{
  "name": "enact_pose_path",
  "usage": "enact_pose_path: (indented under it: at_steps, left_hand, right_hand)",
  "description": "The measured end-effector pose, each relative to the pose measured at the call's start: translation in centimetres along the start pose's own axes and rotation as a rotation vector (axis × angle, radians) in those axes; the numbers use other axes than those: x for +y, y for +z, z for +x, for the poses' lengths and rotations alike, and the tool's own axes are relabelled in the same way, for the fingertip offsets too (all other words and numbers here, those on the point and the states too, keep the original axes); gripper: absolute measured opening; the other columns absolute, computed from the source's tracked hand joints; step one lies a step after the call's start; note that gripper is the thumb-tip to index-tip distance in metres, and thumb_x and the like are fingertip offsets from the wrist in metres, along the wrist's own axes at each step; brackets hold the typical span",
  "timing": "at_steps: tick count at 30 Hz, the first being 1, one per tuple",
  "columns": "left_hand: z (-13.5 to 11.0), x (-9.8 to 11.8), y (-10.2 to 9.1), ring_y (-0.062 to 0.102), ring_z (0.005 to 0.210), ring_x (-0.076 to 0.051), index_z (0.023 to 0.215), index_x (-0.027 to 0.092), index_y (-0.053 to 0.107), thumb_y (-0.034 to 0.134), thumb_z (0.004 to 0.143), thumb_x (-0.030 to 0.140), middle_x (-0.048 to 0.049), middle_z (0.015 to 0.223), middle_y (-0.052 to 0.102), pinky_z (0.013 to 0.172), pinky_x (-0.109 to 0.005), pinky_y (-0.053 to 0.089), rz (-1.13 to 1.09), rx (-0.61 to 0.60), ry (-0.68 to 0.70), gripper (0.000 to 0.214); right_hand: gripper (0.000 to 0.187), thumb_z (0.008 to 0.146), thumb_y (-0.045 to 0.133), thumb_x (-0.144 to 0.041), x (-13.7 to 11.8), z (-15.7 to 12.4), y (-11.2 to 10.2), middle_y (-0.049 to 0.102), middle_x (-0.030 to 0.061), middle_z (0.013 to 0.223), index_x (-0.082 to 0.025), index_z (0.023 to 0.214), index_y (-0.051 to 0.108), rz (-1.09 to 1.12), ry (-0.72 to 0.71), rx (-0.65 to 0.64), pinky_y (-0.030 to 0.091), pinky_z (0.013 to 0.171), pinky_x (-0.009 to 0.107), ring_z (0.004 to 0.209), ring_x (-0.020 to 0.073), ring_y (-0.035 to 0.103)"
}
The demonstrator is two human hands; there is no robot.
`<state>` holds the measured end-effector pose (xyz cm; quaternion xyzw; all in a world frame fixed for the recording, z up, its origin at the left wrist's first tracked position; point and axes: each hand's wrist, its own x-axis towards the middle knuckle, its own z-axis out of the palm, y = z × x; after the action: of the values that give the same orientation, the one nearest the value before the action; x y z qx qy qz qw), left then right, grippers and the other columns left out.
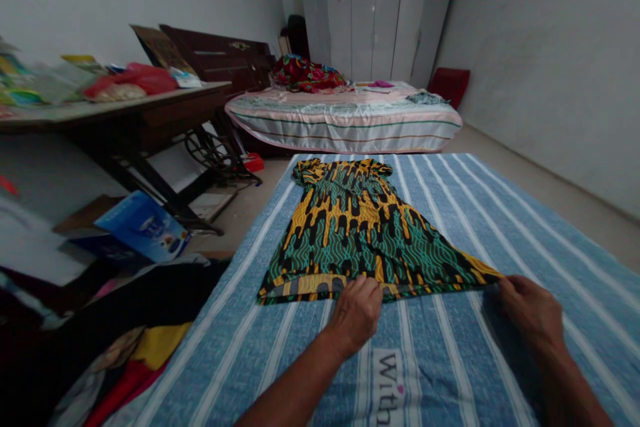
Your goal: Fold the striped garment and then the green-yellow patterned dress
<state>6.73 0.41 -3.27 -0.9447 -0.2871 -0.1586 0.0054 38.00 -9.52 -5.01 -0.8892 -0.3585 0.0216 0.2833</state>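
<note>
A green, yellow and black patterned dress [357, 227] lies spread flat on a blue striped blanket [500, 213], its neck away from me and its hem toward me. My left hand [356, 312] rests on the middle of the hem, fingers curled down onto the cloth. At the hem's right corner my right hand [530, 310] has its fingers closed, pinching the fabric.
A pile of dark and coloured clothes [115, 340] lies at the blanket's left edge. A sewing-machine table [135, 113] with bags on top stands to the left, with a blue box [143, 227] under it. A mattress [345, 117] and white wardrobe [373, 10] are behind.
</note>
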Motion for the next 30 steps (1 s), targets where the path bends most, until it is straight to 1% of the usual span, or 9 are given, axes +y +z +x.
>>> enact_pose_path:
  at_steps: [3, 6, 7, 9, 13, 16, 18, 21, 30]
  left_hand:
    - [-0.1, 0.2, 0.0, 0.053, 0.082, -0.02, 0.084, 0.016, 0.056, 0.048, 0.084, 0.008, -0.0048, 0.088, 0.06, 0.072, -0.033, 0.049, -0.002, -0.012, -0.009, 0.012]
    - [-0.1, 0.4, -0.1, 0.053, 0.082, -0.02, 0.084, 0.016, 0.056, 0.047, 0.084, 0.008, -0.0047, 0.088, 0.06, 0.071, -0.033, 0.048, -0.002, -0.015, -0.022, 0.012]
    - [-0.2, 0.4, -0.1, 0.053, 0.082, -0.02, 0.084, 0.016, 0.056, 0.048, 0.084, 0.008, -0.0046, 0.088, 0.06, 0.071, -0.034, 0.048, -0.002, -0.015, -0.027, 0.012]
    - [-0.2, 0.5, 0.0, 0.053, 0.082, -0.02, 0.085, 0.016, 0.056, 0.048, 0.084, 0.008, -0.0044, 0.089, 0.06, 0.071, -0.034, 0.048, -0.004, -0.012, -0.038, 0.012]
    - [-0.2, 0.6, 0.1, 0.052, 0.083, -0.02, 0.084, 0.017, 0.056, 0.047, 0.085, 0.01, -0.0043, 0.088, 0.059, 0.072, -0.034, 0.047, -0.02, 0.012, -0.057, 0.011]
    - [-0.3, 0.5, 0.2, 0.051, 0.082, -0.019, 0.083, 0.017, 0.056, 0.045, 0.087, 0.013, -0.0045, 0.086, 0.059, 0.072, -0.033, 0.047, -0.067, 0.049, -0.066, 0.012]
    - [-0.3, 0.4, 0.2, 0.05, 0.082, -0.019, 0.083, 0.017, 0.056, 0.043, 0.088, 0.013, -0.0048, 0.086, 0.058, 0.073, -0.033, 0.046, -0.101, 0.067, -0.067, 0.014]
    - [-0.3, 0.2, 0.3, 0.05, 0.08, -0.018, 0.081, 0.017, 0.055, 0.04, 0.089, 0.013, -0.0053, 0.084, 0.057, 0.071, -0.033, 0.046, -0.123, 0.085, -0.068, 0.018]
    - [-0.2, 0.3, 0.1, 0.051, 0.08, -0.018, 0.079, 0.016, 0.055, 0.041, 0.089, 0.014, -0.005, 0.083, 0.058, 0.073, -0.032, 0.047, -0.13, 0.033, -0.063, 0.017]
  right_hand:
    - [0.045, 0.08, 0.036, -0.046, -0.1, 0.0, -0.4, 0.067, 0.0106, 0.069, -0.019, 0.085, 0.071, -0.108, 0.118, -0.046, 0.04, 0.052, 0.032, 0.062, 0.0257, 0.061]
    - [0.044, 0.081, 0.037, -0.046, -1.1, -0.9, -0.5, 0.067, 0.011, 0.072, -0.02, 0.094, 0.07, -0.218, 0.111, 0.035, 0.037, 0.049, 0.032, 0.06, 0.027, 0.059]
    - [0.043, 0.081, 0.038, -0.047, -1.6, -1.6, -0.3, 0.067, 0.0098, 0.071, -0.02, 0.094, 0.069, -0.209, 0.044, 0.081, 0.036, 0.048, 0.031, 0.058, 0.0262, 0.059]
    - [0.039, 0.083, 0.04, -0.047, -3.2, -3.2, 0.3, 0.066, 0.007, 0.07, -0.021, 0.092, 0.067, -0.093, -0.218, 0.124, 0.039, 0.05, 0.03, 0.057, 0.0229, 0.059]
    - [0.026, 0.091, 0.04, -0.031, -7.6, -6.9, 2.2, 0.065, 0.0042, 0.077, -0.02, 0.089, 0.064, 0.175, -0.818, -0.067, 0.044, 0.061, 0.025, 0.068, 0.0162, 0.061]
    - [0.024, 0.093, 0.039, -0.019, -10.4, -8.8, 3.6, 0.062, 0.0044, 0.077, -0.019, 0.087, 0.062, 0.198, -1.017, -0.113, 0.044, 0.064, 0.024, 0.07, 0.0154, 0.058]
    - [0.023, 0.091, 0.04, -0.014, -11.5, -9.4, 4.3, 0.062, 0.0065, 0.085, -0.018, 0.094, 0.062, 0.167, -1.071, -0.058, 0.045, 0.069, 0.027, 0.078, 0.0173, 0.057]
    - [0.024, 0.088, 0.044, -0.013, -12.2, -9.7, 5.2, 0.061, 0.0094, 0.095, -0.017, 0.105, 0.06, 0.062, -1.055, 0.011, 0.044, 0.074, 0.031, 0.086, 0.0208, 0.054]
    - [0.02, 0.085, 0.044, -0.007, -12.7, -9.7, 6.4, 0.056, 0.0053, 0.074, -0.014, 0.089, 0.062, 0.013, -1.144, 0.058, 0.034, 0.067, 0.032, 0.072, 0.0195, 0.046]
